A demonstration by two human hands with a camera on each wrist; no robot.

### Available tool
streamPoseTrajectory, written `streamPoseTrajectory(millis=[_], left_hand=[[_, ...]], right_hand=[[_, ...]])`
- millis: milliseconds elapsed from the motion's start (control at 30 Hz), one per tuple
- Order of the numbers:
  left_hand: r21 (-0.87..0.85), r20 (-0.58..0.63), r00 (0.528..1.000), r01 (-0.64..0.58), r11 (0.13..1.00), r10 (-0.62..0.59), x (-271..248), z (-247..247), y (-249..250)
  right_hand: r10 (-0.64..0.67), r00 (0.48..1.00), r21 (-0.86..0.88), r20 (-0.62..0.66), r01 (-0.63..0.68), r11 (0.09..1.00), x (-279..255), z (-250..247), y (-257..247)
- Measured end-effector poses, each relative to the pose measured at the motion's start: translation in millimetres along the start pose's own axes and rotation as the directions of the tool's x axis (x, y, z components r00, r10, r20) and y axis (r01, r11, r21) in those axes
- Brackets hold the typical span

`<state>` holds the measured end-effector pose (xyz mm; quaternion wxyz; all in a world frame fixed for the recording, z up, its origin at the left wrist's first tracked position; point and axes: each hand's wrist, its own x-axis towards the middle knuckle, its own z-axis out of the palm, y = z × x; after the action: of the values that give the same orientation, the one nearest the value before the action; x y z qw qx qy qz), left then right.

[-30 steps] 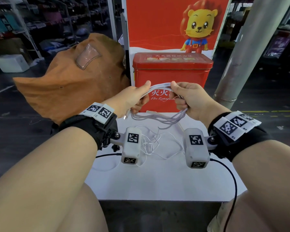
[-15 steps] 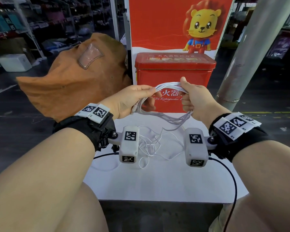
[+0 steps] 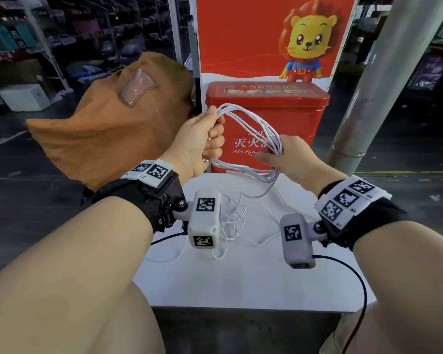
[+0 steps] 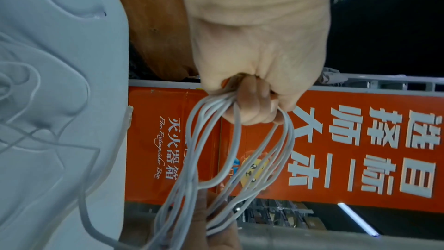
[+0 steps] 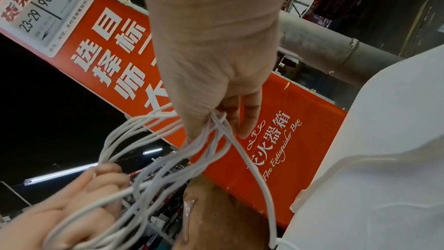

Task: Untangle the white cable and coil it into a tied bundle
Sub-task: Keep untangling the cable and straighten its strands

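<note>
You've swung the coil (image 3: pixel 251 139) from level to upright: left hand (image 3: pixel 202 139) fisted on its top, right hand (image 3: pixel 284 157) pinching its lower end. Slack below your wrists remains unwound.

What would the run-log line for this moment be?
stage: coiling | left hand: grips white cable loops | right hand: pinches loops' other end | slack: tangled on white table | tie: not yet

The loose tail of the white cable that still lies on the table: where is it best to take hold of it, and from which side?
Probably where the loose strand leaves the coiled white cable below the right hand, from above. There it hangs single and free over the white table; further down it lies tangled.
</note>
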<state>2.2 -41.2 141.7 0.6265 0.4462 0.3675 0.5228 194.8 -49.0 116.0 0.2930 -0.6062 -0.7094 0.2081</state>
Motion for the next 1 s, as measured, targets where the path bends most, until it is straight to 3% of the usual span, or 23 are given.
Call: streamPoseTrajectory(millis=[67, 133, 233, 267, 367, 433, 467, 667, 800, 900, 1000], left_hand=[[-0.065, -0.012, 1.0, 0.006, 0.998, -0.007, 1.1, 1.2, 2.7], [-0.084, -0.001, 0.999, 0.032, 0.996, -0.032, 2.5, -0.6, 5.5], [0.085, 0.05, 0.99, 0.125, 0.989, -0.129, 4.0, -5.4, 7.2], [0.184, 0.057, 0.985, 0.15, 0.972, -0.163, 4.2, -6.5, 5.4], [0.452, 0.04, 0.979, 0.161, 0.878, -0.2, 4.4, -6.7, -9.2], [0.554, 0.029, 0.978, 0.156, 0.818, -0.207, 3.8, -5.4, -20.0], [0.562, 0.019, 0.977, 0.164, 0.81, -0.211, 3.9, -4.9, -23.5], [0.375, -0.106, 0.981, 0.193, 0.907, -0.164, 11.7, -11.0, -25.6], [0.371, -0.167, 0.98, 0.16, 0.915, -0.103, 15.9, -19.2, -29.7], [0.333, -0.184, 0.982, 0.105, 0.937, -0.045, 16.4, -20.1, -29.1], [0.245, -0.14, 0.99, 0.006, 0.969, 0.029, 17.0, -21.6, -22.4]], right_hand=[[0.016, 1.0, 0.019, -0.005, -0.016, 1.0, 0.7, 2.7, 3.1], [0.074, 0.997, 0.147, -0.022, -0.07, 0.987, 0.4, 4.6, 7.5], [0.189, 0.978, 0.348, -0.086, -0.149, 0.926, 1.1, 4.0, 13.2], [0.24, 0.969, 0.474, -0.054, -0.187, 0.86, 2.1, 3.4, 13.7], [0.31, 0.95, 0.826, 0.043, -0.208, 0.524, 4.4, 3.6, 6.1], [0.355, 0.934, 0.918, 0.031, -0.168, 0.36, 4.4, 6.0, -4.1], [0.367, 0.93, 0.931, 0.023, -0.154, 0.33, 5.3, 7.9, -6.1], [0.353, 0.933, 0.894, 0.074, -0.218, 0.39, 7.1, 6.5, -8.2], [0.362, 0.923, 0.842, 0.131, -0.296, 0.451, 4.7, 6.6, -11.2], [0.339, 0.928, 0.786, 0.158, -0.325, 0.525, 2.0, 8.2, -15.7], [0.31, 0.933, 0.781, 0.186, -0.331, 0.529, 2.1, 8.2, -16.9]])
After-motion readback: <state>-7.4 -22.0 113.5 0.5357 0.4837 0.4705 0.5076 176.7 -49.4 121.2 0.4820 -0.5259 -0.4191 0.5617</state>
